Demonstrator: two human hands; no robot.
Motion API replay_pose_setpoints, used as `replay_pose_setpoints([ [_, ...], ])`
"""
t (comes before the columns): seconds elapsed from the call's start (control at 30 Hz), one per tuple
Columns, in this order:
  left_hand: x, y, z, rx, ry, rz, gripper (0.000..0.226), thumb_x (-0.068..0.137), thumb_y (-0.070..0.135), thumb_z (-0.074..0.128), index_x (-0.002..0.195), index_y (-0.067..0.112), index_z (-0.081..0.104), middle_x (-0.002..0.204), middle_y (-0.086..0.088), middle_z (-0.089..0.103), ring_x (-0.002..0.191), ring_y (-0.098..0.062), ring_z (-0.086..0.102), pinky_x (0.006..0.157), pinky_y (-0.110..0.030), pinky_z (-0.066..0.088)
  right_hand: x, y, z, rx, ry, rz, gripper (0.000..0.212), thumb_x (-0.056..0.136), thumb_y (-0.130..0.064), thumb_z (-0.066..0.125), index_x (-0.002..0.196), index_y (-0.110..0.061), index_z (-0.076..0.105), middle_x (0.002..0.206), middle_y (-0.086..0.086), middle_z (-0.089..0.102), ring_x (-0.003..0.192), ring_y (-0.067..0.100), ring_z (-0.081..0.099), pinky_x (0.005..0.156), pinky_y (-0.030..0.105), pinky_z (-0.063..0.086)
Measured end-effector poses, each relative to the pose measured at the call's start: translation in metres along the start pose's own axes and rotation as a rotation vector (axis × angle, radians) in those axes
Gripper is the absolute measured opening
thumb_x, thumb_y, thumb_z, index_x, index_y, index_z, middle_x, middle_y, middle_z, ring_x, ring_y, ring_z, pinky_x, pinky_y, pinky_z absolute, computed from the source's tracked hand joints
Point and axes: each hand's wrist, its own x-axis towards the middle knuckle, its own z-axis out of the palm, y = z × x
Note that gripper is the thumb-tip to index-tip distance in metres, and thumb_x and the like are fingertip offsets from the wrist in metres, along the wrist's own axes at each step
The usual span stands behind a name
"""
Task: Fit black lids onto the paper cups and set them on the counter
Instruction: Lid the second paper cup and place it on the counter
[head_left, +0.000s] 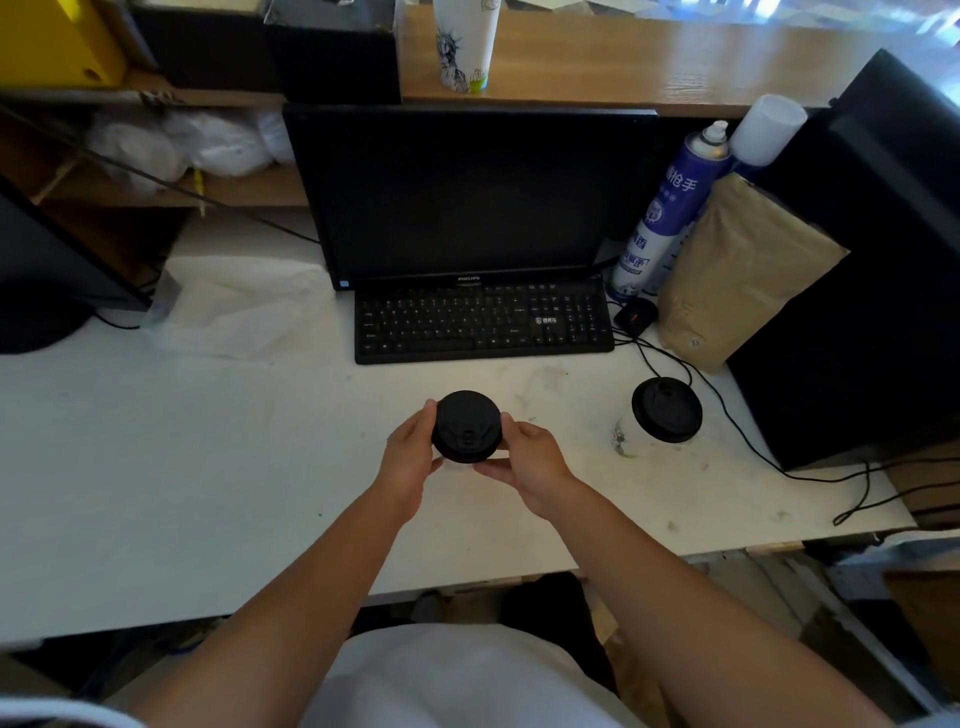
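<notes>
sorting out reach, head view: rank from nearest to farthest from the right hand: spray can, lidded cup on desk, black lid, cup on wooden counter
1. black lid, held by the right hand
2. lidded cup, on the desk to its right
3. spray can, back right beside the monitor
4. paper cup, up on the wooden counter, behind the monitor

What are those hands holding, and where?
The black lid, gripped by its rim: left hand on its left side, right hand on its right side.
</notes>
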Motion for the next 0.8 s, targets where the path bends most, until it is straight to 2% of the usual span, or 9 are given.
replay_pose_setpoints([
  [0.07,0.003,0.002,0.0,0.063,0.036,0.086,0.035,0.106,0.042,0.041,0.12,0.025,0.068,0.121,0.0,0.068,0.119,-0.019,0.059,0.102,-0.044,0.05,0.002,0.001,-0.001,-0.017,0.0,-0.011,0.039,0.109,-0.03,0.042,0.129,0.0,0.058,0.128,0.019,0.063,0.097,0.034,0.073,0.077,0.032,0.062],
  [0.17,0.007,0.008,-0.003,0.138,0.081,0.151,0.032,0.107,0.034,0.041,0.117,0.019,0.067,0.116,-0.004,0.067,0.115,-0.023,0.06,0.099,-0.049,0.054,0.007,0.002,0.003,-0.083,0.027,-0.037,0.036,0.109,-0.029,0.04,0.127,-0.001,0.056,0.126,0.017,0.063,0.089,0.033,0.075,0.085,0.04,0.062],
  [0.23,0.01,0.011,-0.006,0.198,0.093,0.167,0.031,0.107,0.032,0.04,0.115,0.017,0.066,0.113,-0.006,0.067,0.112,-0.025,0.06,0.096,-0.052,0.055,0.008,0.001,0.01,-0.141,0.045,-0.052,0.031,0.109,-0.027,0.039,0.124,-0.005,0.055,0.122,0.011,0.062,0.085,0.031,0.075,0.081,0.038,0.063],
  [0.3,0.014,0.012,-0.011,0.244,0.084,0.177,0.03,0.107,0.03,0.04,0.115,0.016,0.066,0.115,-0.007,0.067,0.112,-0.027,0.061,0.094,-0.054,0.056,0.008,0.0,0.017,-0.19,0.051,-0.073,0.026,0.109,-0.023,0.037,0.121,-0.009,0.055,0.12,0.01,0.059,0.091,0.035,0.074,0.072,0.034,0.063],
  [0.4,0.016,0.013,-0.014,0.288,0.055,0.207,0.031,0.107,0.03,0.039,0.117,0.015,0.064,0.116,-0.008,0.066,0.113,-0.028,0.062,0.091,-0.055,0.057,0.008,-0.001,0.021,-0.186,0.039,-0.082,0.024,0.108,-0.022,0.034,0.119,-0.012,0.054,0.115,0.008,0.057,0.1,0.043,0.069,0.073,0.039,0.064],
  [0.47,0.018,0.012,-0.015,0.326,0.043,0.244,0.031,0.108,0.028,0.037,0.118,0.013,0.063,0.116,-0.009,0.066,0.111,-0.027,0.062,0.09,-0.055,0.058,0.008,0.0,0.02,-0.185,0.032,-0.084,0.024,0.109,-0.024,0.034,0.119,-0.014,0.053,0.11,0.005,0.057,0.097,0.044,0.069,0.073,0.041,0.064],
  [0.6,0.02,0.009,-0.014,0.446,0.064,0.329,0.034,0.109,0.021,0.033,0.119,0.008,0.063,0.113,-0.01,0.067,0.107,-0.028,0.063,0.091,-0.053,0.057,0.009,0.003,0.019,-0.217,0.045,-0.122,0.027,0.11,-0.027,0.028,0.122,-0.018,0.05,0.103,0.005,0.058,0.076,0.031,0.063,0.072,0.046,0.065],
  [0.7,0.02,0.006,-0.013,0.49,0.08,0.365,0.034,0.109,0.02,0.033,0.119,0.008,0.063,0.111,-0.009,0.068,0.105,-0.027,0.064,0.091,-0.051,0.057,0.007,0.005,0.02,-0.238,0.043,-0.158,0.028,0.11,-0.027,0.027,0.123,-0.02,0.05,0.105,0.006,0.059,0.074,0.028,0.061,0.072,0.049,0.064],
  [0.8,0.019,0.007,-0.012,0.421,0.088,0.336,0.032,0.109,0.023,0.036,0.116,0.012,0.065,0.108,-0.007,0.068,0.104,-0.026,0.065,0.084,-0.047,0.061,0.004,0.003,0.02,-0.236,0.008,-0.17,0.03,0.11,-0.029,0.028,0.127,-0.021,0.05,0.111,0.007,0.059,0.076,0.028,0.061,0.074,0.054,0.063],
])
